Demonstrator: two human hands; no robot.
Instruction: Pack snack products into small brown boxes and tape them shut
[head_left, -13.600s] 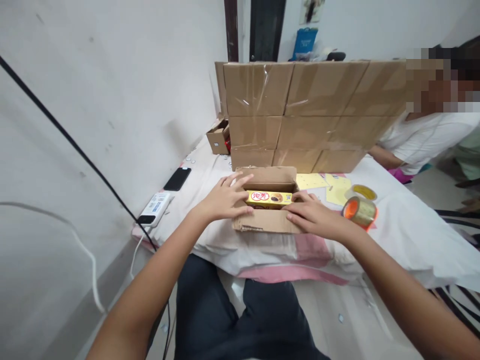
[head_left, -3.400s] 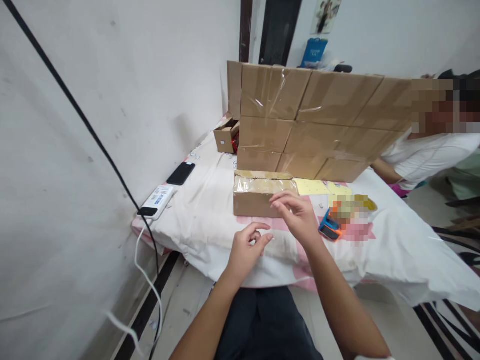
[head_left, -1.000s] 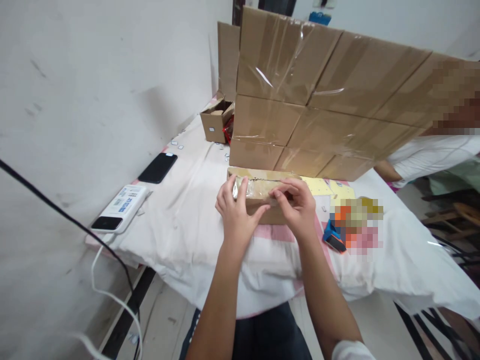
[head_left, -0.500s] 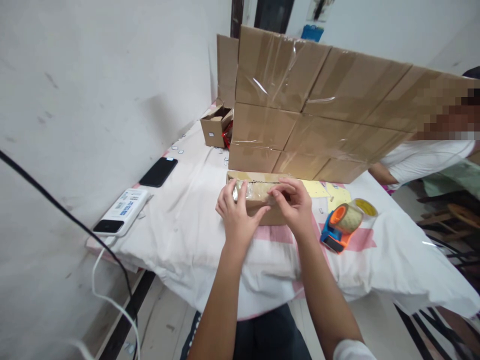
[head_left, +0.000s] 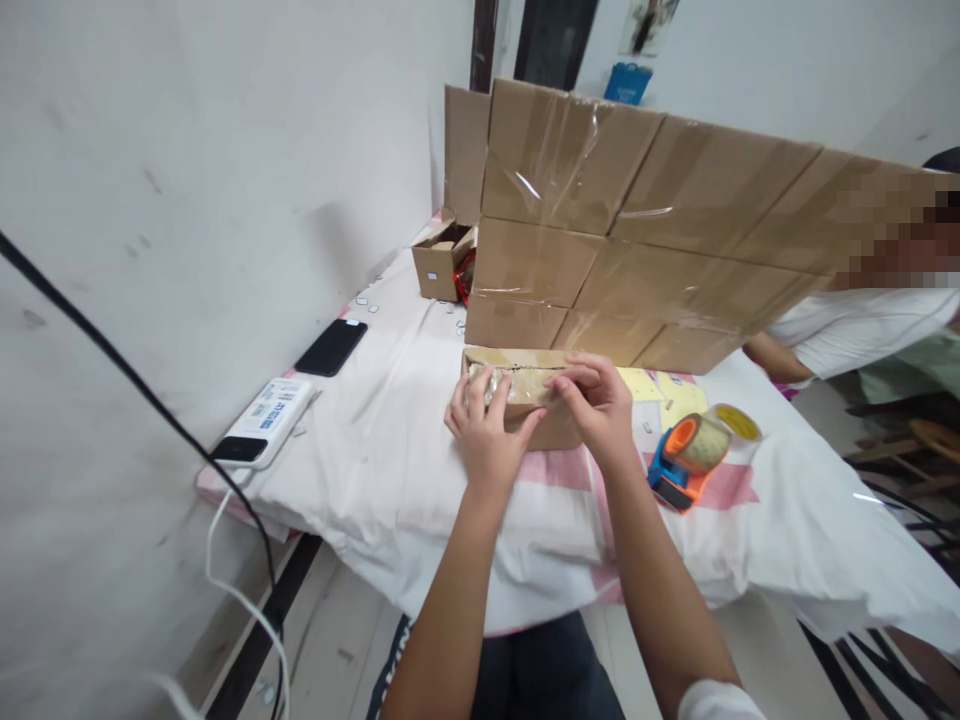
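Note:
A small cardboard box lies on the cloth in front of me, with a ragged dark slit along its top. Shiny clear tape shows crumpled on that top, under my left fingertips. My left hand grips the box's left part, its fingers curved over the top and its thumb against the front side. At the top's right part, my right hand has thumb and index finger pinched together on what looks like the tape's end; the fingertips partly hide it.
A tall wall of taped cartons stands just behind the box. A blue and orange tape dispenser and a tape roll lie right. On the left are a phone, a white device with a cable, and an open carton. A person is at right.
The view has shifted slightly, so everything sits a little further right and mostly lower. My left fingers have shifted slightly on the box top; my right hand keeps its pinch.

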